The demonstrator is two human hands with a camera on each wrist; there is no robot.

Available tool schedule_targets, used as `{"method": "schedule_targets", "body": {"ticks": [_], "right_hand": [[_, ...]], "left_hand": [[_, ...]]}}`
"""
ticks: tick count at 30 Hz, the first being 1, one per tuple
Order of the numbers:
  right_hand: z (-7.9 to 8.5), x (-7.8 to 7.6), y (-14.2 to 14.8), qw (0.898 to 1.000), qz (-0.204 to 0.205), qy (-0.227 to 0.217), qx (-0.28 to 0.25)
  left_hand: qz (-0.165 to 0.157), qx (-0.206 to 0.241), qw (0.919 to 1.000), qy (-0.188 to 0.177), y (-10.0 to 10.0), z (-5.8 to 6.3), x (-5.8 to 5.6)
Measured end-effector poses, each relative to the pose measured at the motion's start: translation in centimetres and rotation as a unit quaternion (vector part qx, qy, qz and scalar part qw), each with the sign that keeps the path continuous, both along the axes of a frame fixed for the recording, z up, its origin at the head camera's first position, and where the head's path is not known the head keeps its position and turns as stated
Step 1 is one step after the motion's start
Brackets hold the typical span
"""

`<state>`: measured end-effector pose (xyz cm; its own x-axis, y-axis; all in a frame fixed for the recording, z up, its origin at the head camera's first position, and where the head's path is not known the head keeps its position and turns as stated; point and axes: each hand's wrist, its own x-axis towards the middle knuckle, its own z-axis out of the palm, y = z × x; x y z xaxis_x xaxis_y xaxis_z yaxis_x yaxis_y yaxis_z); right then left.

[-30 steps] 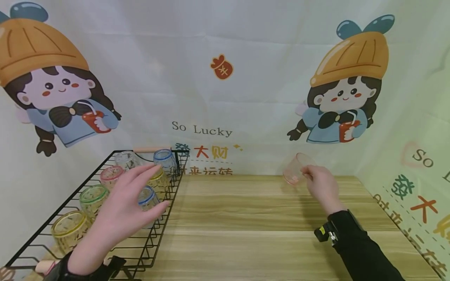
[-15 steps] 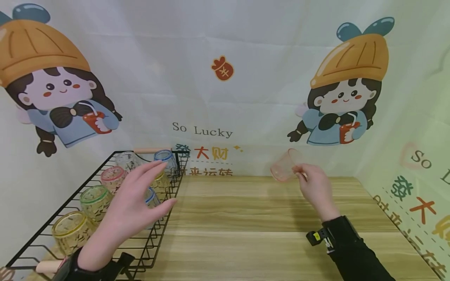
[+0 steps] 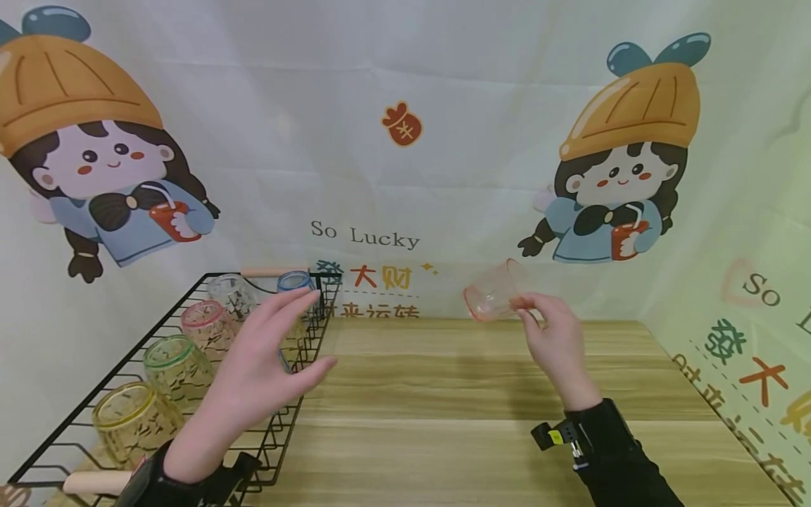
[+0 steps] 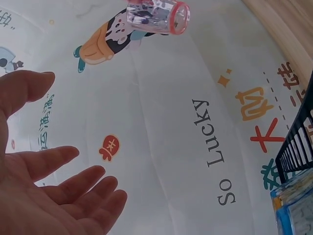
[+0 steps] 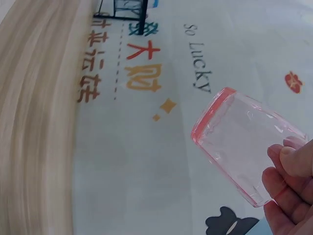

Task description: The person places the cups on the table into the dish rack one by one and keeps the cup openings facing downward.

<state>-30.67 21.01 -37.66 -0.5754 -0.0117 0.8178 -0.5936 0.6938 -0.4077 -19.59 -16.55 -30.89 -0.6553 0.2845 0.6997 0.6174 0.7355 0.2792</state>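
A clear pink tumbler (image 3: 491, 292) tilts above the far part of the table, its thicker pink band toward the left. My right hand (image 3: 557, 341) pinches its other end between thumb and fingers, which the right wrist view confirms, the tumbler (image 5: 239, 142) pointing away from the fingertips. My left hand (image 3: 260, 366) hovers over the right side of a black wire rack (image 3: 63, 425), thumb and fingers spread with nothing between them. In the left wrist view that palm (image 4: 63, 196) faces the hanging tumbler (image 4: 156, 17) from a distance.
Upturned glasses line the rack: yellow (image 3: 133, 422), green (image 3: 177, 366), pink (image 3: 209, 327), clear (image 3: 231, 292) and blue (image 3: 294, 281), others partly behind my left hand. The wood-grain table (image 3: 443, 394) lies right of the rack, backed by a printed cloth (image 3: 469, 155).
My right hand has carried the tumbler left and slightly upward, tipping it further over. The left hand has drifted right across the rack, still spread.
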Motion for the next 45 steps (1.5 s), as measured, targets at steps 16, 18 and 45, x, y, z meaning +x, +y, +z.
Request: {"method": "schedule_targets", "body": {"ticks": [16, 18, 45], "right_hand": [[0.3, 2.3, -2.5, 0.995, 0.059, 0.055, -0.052], [0.3, 2.5, -2.7, 0.994, 0.065, 0.062, -0.056], [0.7, 5.6, -5.1, 0.975, 0.155, 0.104, -0.12]], "left_hand": [[-0.023, 0.022, 0.9987, -0.039, 2.1, -0.5, -0.5], [-0.025, 0.024, 0.9984, -0.044, 2.4, -0.5, -0.5], [-0.061, 0.056, 0.9962, -0.027, 4.5, -1.1, -0.9]]}}
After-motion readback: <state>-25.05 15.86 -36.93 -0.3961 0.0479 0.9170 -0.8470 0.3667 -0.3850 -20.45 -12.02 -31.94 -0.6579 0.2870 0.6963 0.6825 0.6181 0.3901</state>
